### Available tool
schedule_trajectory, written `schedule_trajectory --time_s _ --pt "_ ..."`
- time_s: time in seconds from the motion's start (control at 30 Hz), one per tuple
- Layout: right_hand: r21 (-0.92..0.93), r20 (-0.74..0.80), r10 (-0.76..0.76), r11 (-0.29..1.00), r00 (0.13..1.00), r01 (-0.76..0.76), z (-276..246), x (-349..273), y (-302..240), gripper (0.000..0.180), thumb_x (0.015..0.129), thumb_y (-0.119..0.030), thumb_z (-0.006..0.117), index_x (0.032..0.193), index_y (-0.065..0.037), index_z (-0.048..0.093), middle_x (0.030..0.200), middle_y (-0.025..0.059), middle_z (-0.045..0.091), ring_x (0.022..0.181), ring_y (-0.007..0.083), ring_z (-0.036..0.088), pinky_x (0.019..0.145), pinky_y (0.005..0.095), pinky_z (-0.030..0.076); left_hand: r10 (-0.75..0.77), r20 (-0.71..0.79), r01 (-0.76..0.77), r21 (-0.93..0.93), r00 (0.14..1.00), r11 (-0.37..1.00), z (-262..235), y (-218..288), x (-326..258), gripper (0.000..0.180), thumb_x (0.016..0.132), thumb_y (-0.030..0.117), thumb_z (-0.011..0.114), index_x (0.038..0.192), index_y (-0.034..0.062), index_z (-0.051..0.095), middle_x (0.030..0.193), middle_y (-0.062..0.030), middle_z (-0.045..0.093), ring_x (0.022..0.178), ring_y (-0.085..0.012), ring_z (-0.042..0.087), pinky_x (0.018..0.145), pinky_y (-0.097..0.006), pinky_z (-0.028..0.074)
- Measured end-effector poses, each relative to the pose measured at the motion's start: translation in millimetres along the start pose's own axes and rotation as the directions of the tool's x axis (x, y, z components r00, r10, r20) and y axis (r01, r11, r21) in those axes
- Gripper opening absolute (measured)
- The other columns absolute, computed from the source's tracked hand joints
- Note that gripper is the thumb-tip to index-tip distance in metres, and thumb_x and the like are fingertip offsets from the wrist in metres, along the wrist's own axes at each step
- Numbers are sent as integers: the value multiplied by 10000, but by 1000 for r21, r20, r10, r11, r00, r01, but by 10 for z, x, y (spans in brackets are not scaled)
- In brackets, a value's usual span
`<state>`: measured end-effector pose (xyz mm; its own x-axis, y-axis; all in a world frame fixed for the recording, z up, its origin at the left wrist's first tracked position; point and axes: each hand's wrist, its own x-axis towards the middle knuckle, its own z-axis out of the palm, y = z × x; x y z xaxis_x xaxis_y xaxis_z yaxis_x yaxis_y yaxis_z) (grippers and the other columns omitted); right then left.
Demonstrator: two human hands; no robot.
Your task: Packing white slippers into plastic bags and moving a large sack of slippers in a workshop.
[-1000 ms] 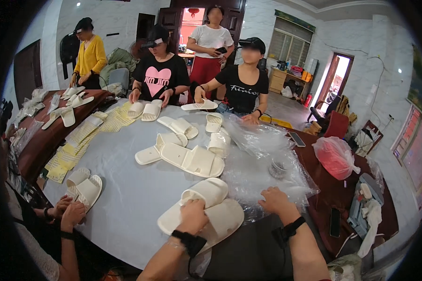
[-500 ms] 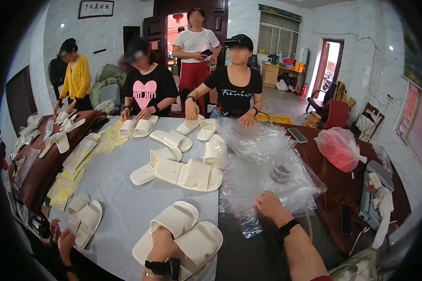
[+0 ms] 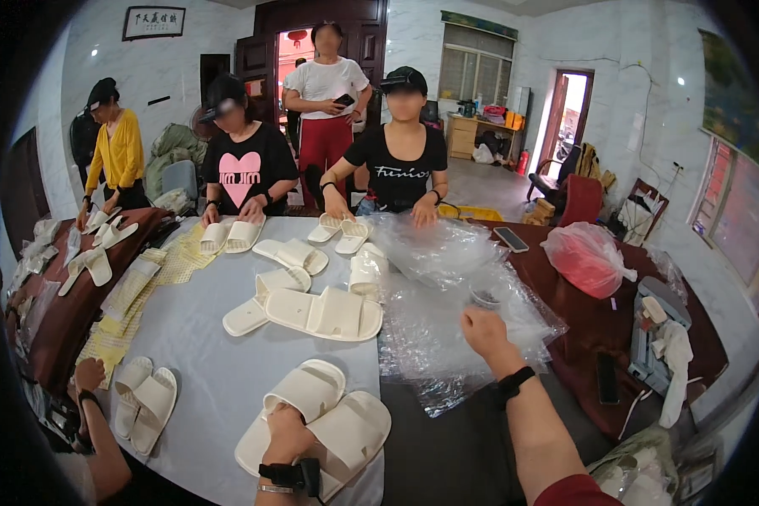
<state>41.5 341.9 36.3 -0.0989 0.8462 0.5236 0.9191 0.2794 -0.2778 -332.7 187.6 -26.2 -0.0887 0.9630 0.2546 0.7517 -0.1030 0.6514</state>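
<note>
A pair of cream slippers lies at the near edge of the table. My left hand (image 3: 288,437) reaches under the strap of the left slipper (image 3: 306,390), its fingers hidden there. The right slipper (image 3: 364,422) rests against it, toe pointing away. Over the clear plastic bags (image 3: 434,337), my right hand (image 3: 487,331) is curled closed right at a small clear tub (image 3: 484,295) with dark contents. The hand covers part of the tub, and anything between its fingers is out of sight.
More cream slippers (image 3: 325,314) lie in the middle. Another pair (image 3: 148,405) sits at left, beside a co-worker's hand (image 3: 90,374). Yellow printed sheets (image 3: 196,251), phones (image 3: 607,377) and a red-filled plastic bag (image 3: 589,257) lie around. Several people work or stand across the table.
My right hand has moved forward to the tub, while my left stays in the slipper. At lower left, the co-worker's hands have left the slippers. The view has shifted slightly.
</note>
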Motion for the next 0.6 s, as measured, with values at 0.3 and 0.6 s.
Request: schedule_trajectory --time_s 0.3,0.6 --pt "88 -161 137 988 977 -124 -291 86 -148 209 868 -239 491 815 -44 545 756 200 588 729 403 567 640 477 439 -80 87 69 116 993 991 17 -51 -44 299 619 91 634 913 63 679 927 -137 655 961 -327 561 813 -406 429" --pt "164 -223 -112 975 968 151 -464 18 -455 163 865 -183 515 793 -37 528 700 211 563 683 402 558 582 455 421 -67 11 66 62 998 996 16 4 7 312 649 115 651 957 70 676 976 -151 646 982 -346 559 837 -429 433"
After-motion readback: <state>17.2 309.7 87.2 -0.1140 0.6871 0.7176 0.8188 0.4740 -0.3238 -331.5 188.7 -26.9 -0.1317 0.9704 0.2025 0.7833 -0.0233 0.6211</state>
